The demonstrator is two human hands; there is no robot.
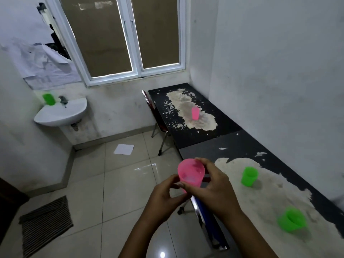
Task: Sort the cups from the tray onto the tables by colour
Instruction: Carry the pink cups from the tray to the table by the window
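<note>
Both hands (163, 192) (217, 187), round translucent pink cup (190, 174)

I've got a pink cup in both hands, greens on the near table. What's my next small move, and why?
Probably carry the held pink cup, gripped by left hand and right hand, forward to the far table. A pink cup already stands there, while the near table holds two green cups.

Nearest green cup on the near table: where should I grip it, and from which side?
The nearest green cup stands upright, mouth up, clear of the other green cup. Come from above or the open aisle side and wrap the fingers round its side wall below the rim.
</note>
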